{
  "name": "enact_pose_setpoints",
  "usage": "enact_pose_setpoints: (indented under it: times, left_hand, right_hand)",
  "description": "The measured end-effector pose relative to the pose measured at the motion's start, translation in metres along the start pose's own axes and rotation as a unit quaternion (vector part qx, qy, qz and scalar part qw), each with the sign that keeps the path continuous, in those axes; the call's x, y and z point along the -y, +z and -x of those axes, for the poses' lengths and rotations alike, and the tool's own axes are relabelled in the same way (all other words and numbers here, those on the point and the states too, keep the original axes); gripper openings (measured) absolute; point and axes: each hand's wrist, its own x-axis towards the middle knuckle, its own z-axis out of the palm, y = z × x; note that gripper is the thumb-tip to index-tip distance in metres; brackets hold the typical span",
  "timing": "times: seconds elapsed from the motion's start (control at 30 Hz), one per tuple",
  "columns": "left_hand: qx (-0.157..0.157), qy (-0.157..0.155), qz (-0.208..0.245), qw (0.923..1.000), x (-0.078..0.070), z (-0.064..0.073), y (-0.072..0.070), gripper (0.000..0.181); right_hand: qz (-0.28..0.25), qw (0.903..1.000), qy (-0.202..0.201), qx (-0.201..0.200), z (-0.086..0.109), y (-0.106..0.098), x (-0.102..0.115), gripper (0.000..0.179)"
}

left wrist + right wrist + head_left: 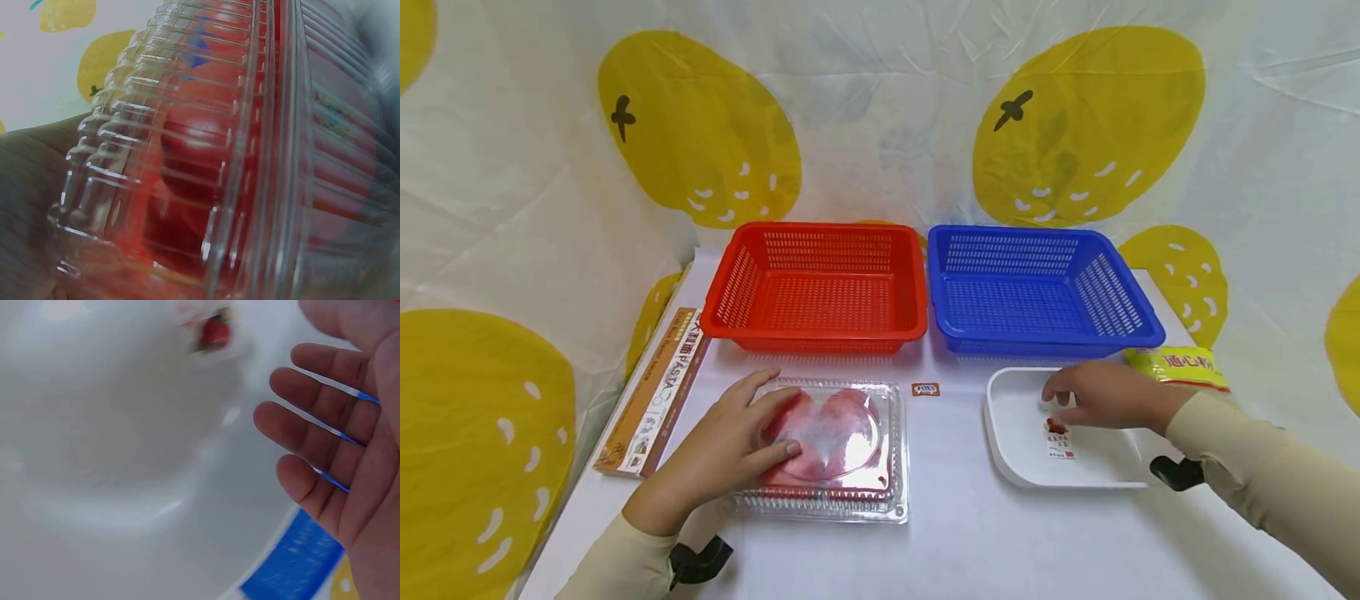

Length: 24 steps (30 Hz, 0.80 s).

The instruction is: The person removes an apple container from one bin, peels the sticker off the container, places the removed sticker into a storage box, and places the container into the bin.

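1. Found clear plastic clamshell box (pixel 850 450) with rounded red contents (pixel 194 128) on counter (pixel 955 533), apparently lying crosswise, below and right of left hand (pixel 733 442).
2. Saw left fingers spread wide across box's left side, apparently touching, with no grip evident.
3. Noted white plastic tray (pixel 1026 454) beneath right hand (pixel 1101 396); saw right fingers narrowly parted, slightly bent, holding nothing. Could not establish contact with tray.

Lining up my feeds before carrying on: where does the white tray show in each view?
Head: white tray right of centre, partly hidden by the right hand.
Left wrist: not visible.
Right wrist: fills most of the picture, left of the hand.
Shared landmark: yellow print, across the top in head, upper left in left wrist, bottom right in right wrist.
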Motion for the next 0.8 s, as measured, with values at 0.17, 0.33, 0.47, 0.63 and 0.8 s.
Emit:
enact_pose_setpoints:
  times: [0.17, 0.33, 0.47, 0.63, 0.8]
  left_hand:
    - [-0.008, 0.007, 0.002, 0.9999, 0.0, -0.001, 0.0, 0.074]
    - [-0.009, 0.008, 0.0, 0.9999, 0.0, -0.001, 0.001, 0.074]
    - [-0.013, 0.012, -0.004, 0.9998, 0.001, -0.001, 0.001, 0.074]
    - [-0.014, 0.011, -0.002, 0.9998, 0.003, -0.001, 0.001, 0.074]
    - [-0.009, 0.002, 0.012, 0.9999, 0.003, 0.0, 0.0, 0.071]
  right_hand:
    - [-0.032, 0.9986, -0.031, -0.029, 0.006, -0.018, 0.025, 0.039]
    - [-0.083, 0.9951, -0.029, -0.046, 0.004, -0.025, 0.053, 0.049]
    - [-0.163, 0.9848, -0.034, -0.047, -0.002, -0.022, 0.082, 0.056]
    - [-0.246, 0.9688, -0.022, -0.023, -0.013, -0.012, 0.112, 0.071]
    - [-0.299, 0.9541, -0.005, -0.02, -0.023, -0.002, 0.133, 0.082]
